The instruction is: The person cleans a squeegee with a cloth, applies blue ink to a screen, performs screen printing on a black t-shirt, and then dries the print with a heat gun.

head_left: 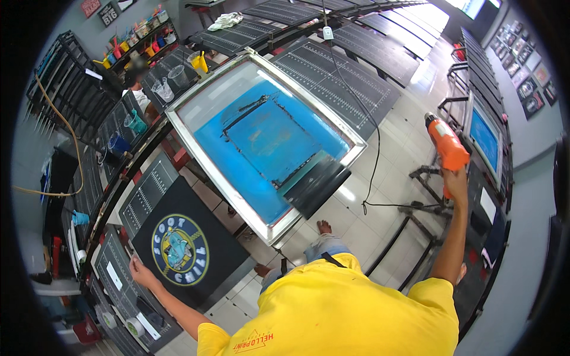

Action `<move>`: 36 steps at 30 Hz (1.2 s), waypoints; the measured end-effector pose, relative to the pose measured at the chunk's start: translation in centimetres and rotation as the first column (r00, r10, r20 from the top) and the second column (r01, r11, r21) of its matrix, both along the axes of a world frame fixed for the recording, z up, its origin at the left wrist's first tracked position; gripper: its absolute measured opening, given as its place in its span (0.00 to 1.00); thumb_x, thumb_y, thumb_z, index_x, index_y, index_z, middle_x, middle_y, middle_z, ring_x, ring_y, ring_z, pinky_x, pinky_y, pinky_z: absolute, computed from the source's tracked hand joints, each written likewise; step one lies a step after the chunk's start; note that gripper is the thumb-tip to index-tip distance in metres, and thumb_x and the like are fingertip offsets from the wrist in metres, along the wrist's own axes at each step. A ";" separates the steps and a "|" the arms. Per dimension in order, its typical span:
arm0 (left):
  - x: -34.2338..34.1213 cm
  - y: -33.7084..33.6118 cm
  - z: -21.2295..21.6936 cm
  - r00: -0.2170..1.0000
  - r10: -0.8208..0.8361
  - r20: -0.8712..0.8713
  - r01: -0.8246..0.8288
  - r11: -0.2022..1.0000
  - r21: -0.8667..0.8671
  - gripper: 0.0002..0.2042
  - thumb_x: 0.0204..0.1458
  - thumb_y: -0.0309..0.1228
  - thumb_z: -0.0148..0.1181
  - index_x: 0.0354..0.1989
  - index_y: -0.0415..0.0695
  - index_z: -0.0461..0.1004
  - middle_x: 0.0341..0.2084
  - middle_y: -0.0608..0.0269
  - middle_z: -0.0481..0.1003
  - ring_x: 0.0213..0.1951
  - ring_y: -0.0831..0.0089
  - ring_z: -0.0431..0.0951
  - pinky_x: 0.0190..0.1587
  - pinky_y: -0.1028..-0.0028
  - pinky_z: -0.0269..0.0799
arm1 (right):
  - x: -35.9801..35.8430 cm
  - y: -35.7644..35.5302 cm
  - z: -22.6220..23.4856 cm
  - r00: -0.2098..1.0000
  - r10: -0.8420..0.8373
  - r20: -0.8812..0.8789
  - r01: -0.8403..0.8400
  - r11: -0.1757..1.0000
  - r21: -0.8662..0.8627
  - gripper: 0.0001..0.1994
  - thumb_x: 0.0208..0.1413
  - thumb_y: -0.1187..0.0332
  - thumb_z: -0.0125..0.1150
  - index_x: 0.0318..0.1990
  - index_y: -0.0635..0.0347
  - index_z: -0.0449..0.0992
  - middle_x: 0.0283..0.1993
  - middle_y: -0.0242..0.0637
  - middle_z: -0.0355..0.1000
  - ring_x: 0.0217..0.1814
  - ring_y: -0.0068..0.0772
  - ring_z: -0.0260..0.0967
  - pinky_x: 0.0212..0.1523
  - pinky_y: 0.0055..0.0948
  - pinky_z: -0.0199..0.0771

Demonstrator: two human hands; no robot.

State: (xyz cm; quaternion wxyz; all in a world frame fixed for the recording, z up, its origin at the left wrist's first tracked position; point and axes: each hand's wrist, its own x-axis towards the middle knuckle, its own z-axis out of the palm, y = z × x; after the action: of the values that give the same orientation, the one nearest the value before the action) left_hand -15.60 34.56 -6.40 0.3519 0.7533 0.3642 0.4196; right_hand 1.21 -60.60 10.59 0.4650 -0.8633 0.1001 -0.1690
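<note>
My right hand (455, 183) is raised on the right, wrapped round the handle of an orange heat gun (446, 144) with a dark nozzle pointing away. Low on the left, my left hand (142, 274) is beside the edge of a black cloth (217, 237), its fingers loosely apart. Whether the fingertips touch the cloth is too small to tell. A round scooter print (180, 249) in yellow, teal and white shows on the cloth, which lies flat on a dark board. Ahead of me, a framed printing screen (202, 98) with blue mesh rests at a slant, a dark squeegee (314, 185) on its near right corner.
A black cable (375, 133) hangs from above and loops near the floor toward the heat gun. Dark printing boards (332, 83) run along both sides. Plastic cups and jugs (177, 76) stand at the far left. Another blue screen (484, 136) lies on the right. Someone (138, 92) is at the far left.
</note>
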 end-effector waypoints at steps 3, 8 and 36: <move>2.4 -11.8 2.2 0.998 -0.059 0.006 0.059 0.998 -0.021 0.14 0.62 0.30 0.52 0.47 0.32 0.75 0.41 0.54 0.79 0.44 0.68 0.79 0.50 0.72 0.71 | 9.6 -2.0 -1.8 0.959 0.198 0.203 -0.108 0.918 -0.382 0.16 0.53 0.74 0.61 0.49 0.68 0.71 0.37 0.43 0.74 0.40 0.38 0.72 0.42 0.33 0.70; 5.0 -26.2 3.5 0.991 -0.116 -0.068 0.104 0.982 -0.156 0.13 0.61 0.32 0.54 0.48 0.35 0.73 0.38 0.56 0.80 0.43 0.70 0.78 0.49 0.73 0.71 | 23.3 -3.9 -7.6 0.987 0.157 0.017 -0.114 0.782 -0.613 0.26 0.50 0.71 0.65 0.58 0.64 0.66 0.51 0.51 0.69 0.52 0.58 0.68 0.51 0.46 0.70; -2.1 -43.2 2.4 0.986 0.159 -0.056 -0.168 0.924 -0.344 0.09 0.61 0.25 0.51 0.45 0.36 0.75 0.34 0.58 0.81 0.37 0.76 0.80 0.39 0.80 0.72 | 42.6 -3.5 -20.6 0.953 0.260 -0.155 -0.271 0.509 -0.817 0.34 0.56 0.60 0.60 0.69 0.57 0.56 0.62 0.50 0.63 0.63 0.55 0.60 0.58 0.51 0.63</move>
State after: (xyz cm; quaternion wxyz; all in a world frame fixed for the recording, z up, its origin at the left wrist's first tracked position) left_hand -17.74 -8.67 -3.96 0.4380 0.6521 0.4988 0.3662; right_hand 43.85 -64.12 -9.99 0.0220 -0.9853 -0.1219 -0.1175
